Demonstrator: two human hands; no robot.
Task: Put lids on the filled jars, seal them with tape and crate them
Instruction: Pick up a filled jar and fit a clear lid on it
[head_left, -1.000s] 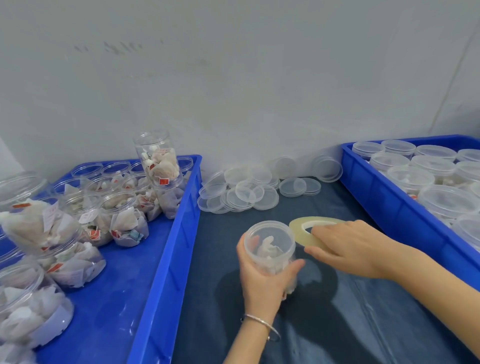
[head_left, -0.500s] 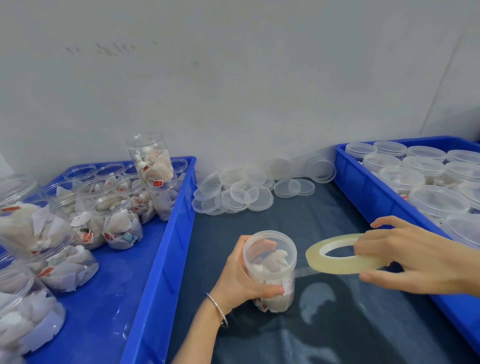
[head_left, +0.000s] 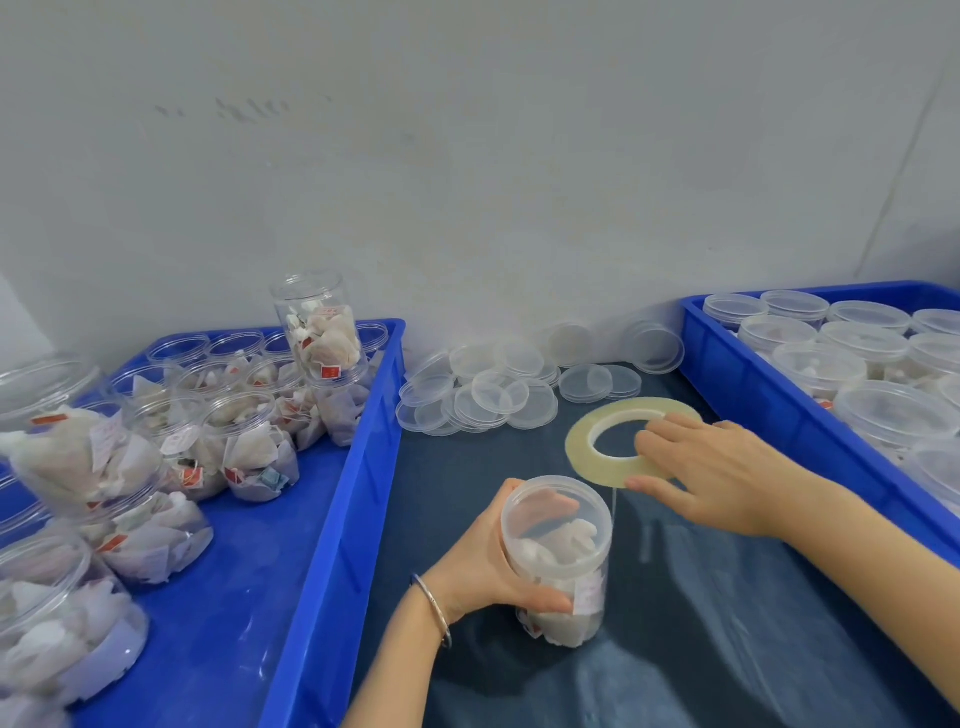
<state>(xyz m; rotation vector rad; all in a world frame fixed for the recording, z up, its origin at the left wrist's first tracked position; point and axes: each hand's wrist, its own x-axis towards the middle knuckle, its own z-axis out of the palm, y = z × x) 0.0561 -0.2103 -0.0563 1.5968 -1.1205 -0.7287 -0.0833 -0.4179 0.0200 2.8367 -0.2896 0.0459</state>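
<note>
A clear lidded jar (head_left: 558, 551) filled with white tea bags stands on the dark table cover near the middle. My left hand (head_left: 485, 564) grips its left side. My right hand (head_left: 711, 467) holds a flat yellowish roll of clear tape (head_left: 587, 434) just behind and to the right of the jar. A thin strip of tape runs from the roll down to the jar's right edge. Loose clear lids (head_left: 493, 395) lie in a heap by the wall.
A blue crate (head_left: 343, 499) on the left holds several filled jars without lids, one stacked on top. A second blue crate (head_left: 779, 405) on the right holds several lidded jars. A grey wall closes the back.
My right hand has carried the tape roll from the jar's right to behind it, closer in. The strip between roll and jar has shortened. My left hand still holds the jar.
</note>
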